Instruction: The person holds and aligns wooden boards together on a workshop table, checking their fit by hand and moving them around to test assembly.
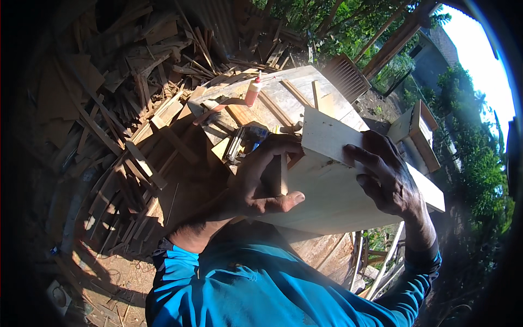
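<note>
A pale wooden box-like piece (332, 188) is held up over the workbench, its narrow top board (331, 136) turned upward. My left hand (267, 180) is at its left end, thumb and fingers curved around a small wooden block (282, 177) beside that end. Whether the block is joined to the box, I cannot tell. My right hand (385, 177) grips the box farther right, fingers bent over the top board's edge. Beyond my left hand lies a blue and black tool (248, 143) resembling a nail gun, partly hidden by the hand.
On the workbench (343, 103) stand a bottle of reddish liquid (253, 91) and several wooden strips (275, 107). A large heap of scrap wood (147, 71) fills the left side. Another wooden box (417, 133) sits at the right. A slatted wooden piece (346, 77) leans behind the bench.
</note>
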`<state>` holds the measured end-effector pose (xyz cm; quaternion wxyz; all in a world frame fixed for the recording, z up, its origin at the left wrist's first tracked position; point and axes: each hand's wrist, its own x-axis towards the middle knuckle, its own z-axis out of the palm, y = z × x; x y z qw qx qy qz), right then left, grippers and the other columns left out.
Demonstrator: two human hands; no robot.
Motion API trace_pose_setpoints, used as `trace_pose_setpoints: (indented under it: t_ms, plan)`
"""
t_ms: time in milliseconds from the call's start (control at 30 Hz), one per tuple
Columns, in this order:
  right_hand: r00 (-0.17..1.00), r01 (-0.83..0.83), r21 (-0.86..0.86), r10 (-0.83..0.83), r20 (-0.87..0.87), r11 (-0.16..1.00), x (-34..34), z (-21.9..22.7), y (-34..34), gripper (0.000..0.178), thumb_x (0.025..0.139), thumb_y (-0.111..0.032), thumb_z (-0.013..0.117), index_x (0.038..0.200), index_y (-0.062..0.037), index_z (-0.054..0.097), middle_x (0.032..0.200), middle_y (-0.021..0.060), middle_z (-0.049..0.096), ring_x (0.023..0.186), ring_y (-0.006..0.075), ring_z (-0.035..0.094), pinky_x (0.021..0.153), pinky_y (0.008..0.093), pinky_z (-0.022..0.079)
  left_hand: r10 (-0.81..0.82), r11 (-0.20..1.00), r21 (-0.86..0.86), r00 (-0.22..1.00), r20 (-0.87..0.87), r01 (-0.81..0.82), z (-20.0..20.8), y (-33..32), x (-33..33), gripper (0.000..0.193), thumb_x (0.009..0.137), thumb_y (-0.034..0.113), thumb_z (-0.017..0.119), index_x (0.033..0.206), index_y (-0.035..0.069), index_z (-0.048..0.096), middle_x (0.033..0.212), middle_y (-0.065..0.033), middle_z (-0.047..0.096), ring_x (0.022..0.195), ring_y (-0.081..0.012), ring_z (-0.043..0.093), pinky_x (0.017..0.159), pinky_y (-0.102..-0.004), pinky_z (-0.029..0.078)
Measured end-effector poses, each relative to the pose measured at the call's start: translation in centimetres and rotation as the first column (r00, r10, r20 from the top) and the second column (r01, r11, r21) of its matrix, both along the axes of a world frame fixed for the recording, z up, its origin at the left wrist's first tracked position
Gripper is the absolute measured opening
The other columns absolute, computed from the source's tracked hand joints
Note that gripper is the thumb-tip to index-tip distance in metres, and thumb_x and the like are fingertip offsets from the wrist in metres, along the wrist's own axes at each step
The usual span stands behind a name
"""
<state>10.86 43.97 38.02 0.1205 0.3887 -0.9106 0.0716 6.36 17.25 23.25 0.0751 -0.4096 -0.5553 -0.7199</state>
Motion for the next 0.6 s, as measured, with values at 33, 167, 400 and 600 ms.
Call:
trace_pose_setpoints:
  t_ms: [33,167,400,600]
  plan:
    - [1.000,0.004,0.051,-0.006,0.027,0.999,0.1,0.1,0.1,0.073,0.077,0.003,0.070,0.146,-0.0180,0.056,0.117,0.0195,0.062,0.106,0.0434,0.060,0.093,0.0537,0.050,0.082,0.997,0.017,0.989,-0.127,-0.080,0.0,0.2,0.2,0.068,0.075,0.011,0.085,0.134,0.000,0.053,0.129,-0.0173,0.058,0.122,-0.0306,0.057,0.107,-0.0425,0.044]
    - [0.998,0.041,0.095,-0.046,0.049,0.995,0.0,-0.2,0.6,0.084,0.075,0.006,0.070,0.152,-0.0248,0.054,0.146,0.0280,0.052,0.130,0.0490,0.054,0.107,0.0545,0.047,0.217,0.975,0.010,0.947,-0.236,-0.221,-1.1,0.9,1.4,0.080,0.075,0.012,0.087,0.145,0.001,0.051,0.131,-0.0203,0.057,0.121,-0.0378,0.055,0.105,-0.0448,0.045]
    - [0.994,0.014,0.097,-0.024,0.107,0.995,-0.1,-0.3,1.8,0.071,0.085,0.007,0.061,0.152,-0.0179,0.055,0.153,0.0328,0.045,0.136,0.0520,0.051,0.110,0.0555,0.045,0.230,0.973,0.034,0.935,-0.268,-0.230,-3.6,3.1,0.9,0.096,0.071,0.009,0.089,0.156,0.009,0.044,0.126,-0.0152,0.057,0.108,-0.0270,0.061,0.102,-0.0478,0.045]
    - [0.991,0.072,0.174,-0.091,0.101,0.982,0.2,0.0,2.4,0.061,0.092,-0.006,0.062,0.152,-0.0162,0.054,0.156,0.0337,0.041,0.142,0.0518,0.045,0.113,0.0571,0.042,0.262,0.962,0.025,0.894,-0.364,-0.272,-4.5,3.9,0.2,0.104,0.074,0.023,0.089,0.163,0.018,0.035,0.122,-0.0164,0.053,0.112,-0.0347,0.056,0.098,-0.0492,0.045]
